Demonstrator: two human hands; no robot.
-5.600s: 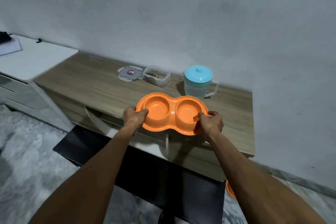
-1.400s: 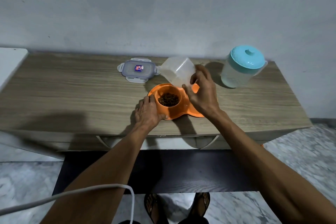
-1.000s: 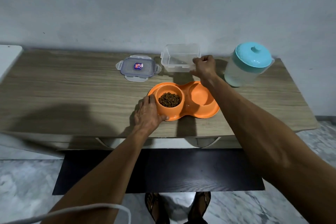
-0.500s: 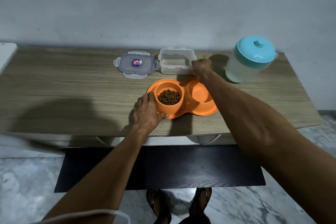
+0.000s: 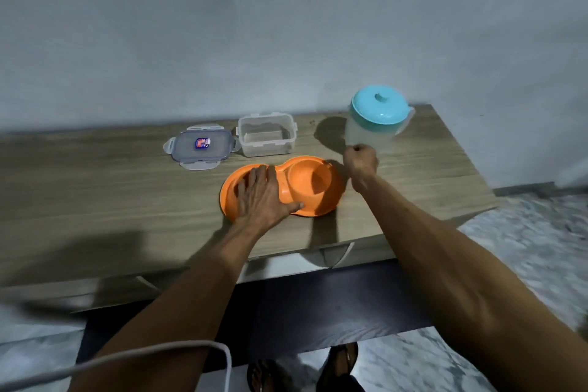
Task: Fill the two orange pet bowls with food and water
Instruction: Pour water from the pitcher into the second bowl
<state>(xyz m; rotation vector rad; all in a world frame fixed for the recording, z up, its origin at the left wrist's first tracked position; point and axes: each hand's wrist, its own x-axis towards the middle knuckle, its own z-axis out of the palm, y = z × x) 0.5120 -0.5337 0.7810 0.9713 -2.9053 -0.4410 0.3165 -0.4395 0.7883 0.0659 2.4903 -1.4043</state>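
1. Currently the water step, by my read. The right well of the orange pet bowls [image 5: 313,183], between the hands, looks dry. The left well is hidden under the left hand [image 5: 264,197], which lies flat with fingers straight, pressing down.
2. Right hand [image 5: 361,162]: fingers curled, nothing seen in it. The jug [image 5: 375,127] is just beyond it.
3. Next: grip the jug, lift, tip slowly over the right well.
4. Writing: blue-red sticker [image 5: 202,143] on the box lid [image 5: 191,153], beyond the left hand. Unreadable.

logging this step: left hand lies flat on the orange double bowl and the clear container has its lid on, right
No: the head view shows the lid off, lying beside the open clear container. The left hand does lie flat on the orange double bowl.
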